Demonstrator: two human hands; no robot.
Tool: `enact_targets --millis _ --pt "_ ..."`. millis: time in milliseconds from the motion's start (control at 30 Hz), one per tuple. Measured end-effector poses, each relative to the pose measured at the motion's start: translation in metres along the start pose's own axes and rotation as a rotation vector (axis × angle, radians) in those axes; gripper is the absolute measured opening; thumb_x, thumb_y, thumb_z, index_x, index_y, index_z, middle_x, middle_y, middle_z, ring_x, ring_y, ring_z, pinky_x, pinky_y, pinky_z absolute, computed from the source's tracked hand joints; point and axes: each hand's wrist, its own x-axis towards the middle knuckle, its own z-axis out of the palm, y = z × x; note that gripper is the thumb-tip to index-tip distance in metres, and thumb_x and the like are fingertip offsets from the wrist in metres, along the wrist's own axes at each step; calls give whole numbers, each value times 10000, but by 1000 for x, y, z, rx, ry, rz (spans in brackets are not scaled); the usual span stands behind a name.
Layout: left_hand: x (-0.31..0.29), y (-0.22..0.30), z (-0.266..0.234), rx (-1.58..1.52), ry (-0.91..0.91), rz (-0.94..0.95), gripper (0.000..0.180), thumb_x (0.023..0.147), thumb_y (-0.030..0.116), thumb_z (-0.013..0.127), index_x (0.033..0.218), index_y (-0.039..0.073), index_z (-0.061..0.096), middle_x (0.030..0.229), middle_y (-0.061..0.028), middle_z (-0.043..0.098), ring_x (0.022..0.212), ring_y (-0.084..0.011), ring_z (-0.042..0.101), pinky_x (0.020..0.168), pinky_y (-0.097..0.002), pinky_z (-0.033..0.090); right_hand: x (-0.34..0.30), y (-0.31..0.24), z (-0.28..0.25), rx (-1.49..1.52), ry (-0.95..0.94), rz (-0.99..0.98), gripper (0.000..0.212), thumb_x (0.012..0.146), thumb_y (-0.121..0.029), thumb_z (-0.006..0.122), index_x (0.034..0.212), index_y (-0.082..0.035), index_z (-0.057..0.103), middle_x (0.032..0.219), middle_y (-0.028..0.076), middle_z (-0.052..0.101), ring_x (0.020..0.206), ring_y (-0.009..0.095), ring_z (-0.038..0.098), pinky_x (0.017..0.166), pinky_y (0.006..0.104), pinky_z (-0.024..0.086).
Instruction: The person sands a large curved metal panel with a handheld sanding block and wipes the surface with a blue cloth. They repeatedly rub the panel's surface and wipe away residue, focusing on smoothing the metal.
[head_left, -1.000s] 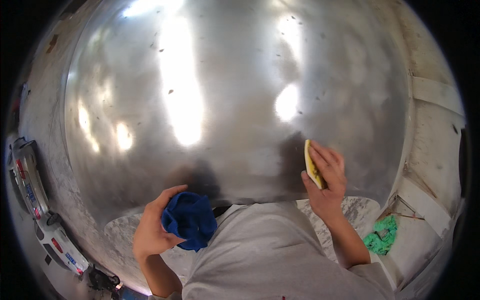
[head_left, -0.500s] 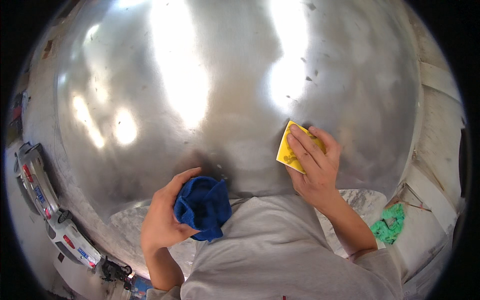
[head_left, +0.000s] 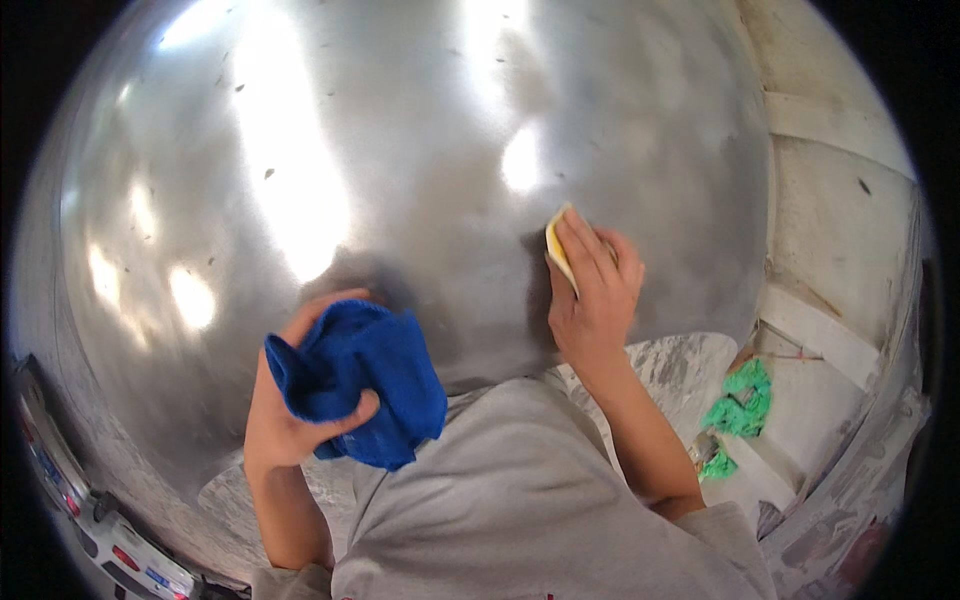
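Note:
Before me spreads a large, curved, glossy silver panel [head_left: 420,200] with bright reflections and small dark specks. My right hand [head_left: 598,310] holds a thin yellow pad [head_left: 557,244] with a pale edge against its near right part. That pad is tilted nearly edge-on to me, and the fingers cover most of it. On the left, my left hand [head_left: 275,425] grips a bunched blue microfibre cloth [head_left: 380,375], thumb across the front. The cloth is at the panel's near edge, in front of my grey shirt; whether it touches the panel I cannot tell.
Crumpled green material [head_left: 742,400] lies to the right, beside pale boards or ledges [head_left: 820,330]. Light-coloured cars [head_left: 140,560] stand at the lower left. A whitish, marked surface [head_left: 672,385] shows below the panel's near edge.
My view has shifted, so the panel sits further left. The yellow pad has turned from flat to nearly edge-on. My left hand has turned, and the blue cloth shows more spread.

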Motion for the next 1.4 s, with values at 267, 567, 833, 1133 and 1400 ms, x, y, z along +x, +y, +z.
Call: enact_targets --millis 267,567,833,1133,1400 --pt "14 -10 -9 -322 1 -83 811 753 172 942 1448 -30 577 1286 -129 701 1214 -241 664 1079 -367 500 -2 -4 4 -12 55 -18 414 877 -48 744 1289 -58 699 1366 44 714 1132 304 610 936 417 438" --pt "17 -15 -10 -331 10 -129 810 765 175 923 1461 -31 564 1275 -136 710 1207 -254 672 1079 -381 509 4 -10 7 -18 73 -16 408 873 -47 768 1275 -68 701 1339 48 727 1122 303 618 920 405 441" --pt "18 -19 -9 -358 53 -131 780 782 162 910 1455 -34 567 1254 -131 719 1158 -238 690 1042 -368 533 4 -3 13 17 158 -94 398 914 -42 743 1307 -83 697 1301 45 749 1103 314 620 920 402 435" --pt "17 -20 -7 -313 39 -71 739 804 161 897 1440 -34 575 1237 -117 722 1158 -227 683 1045 -375 528 7 -2 12 -40 139 -77 358 910 -65 766 1265 -94 735 1347 105 691 1170 350 559 972 430 454" --pt "17 -13 -6 -300 15 -45 680 852 177 875 1429 -26 578 1222 -100 718 1143 -205 675 1028 -359 526 11 1 15 52 166 54 416 878 -21 809 1265 -165 763 1285 188 620 1141 389 526 965 446 474"
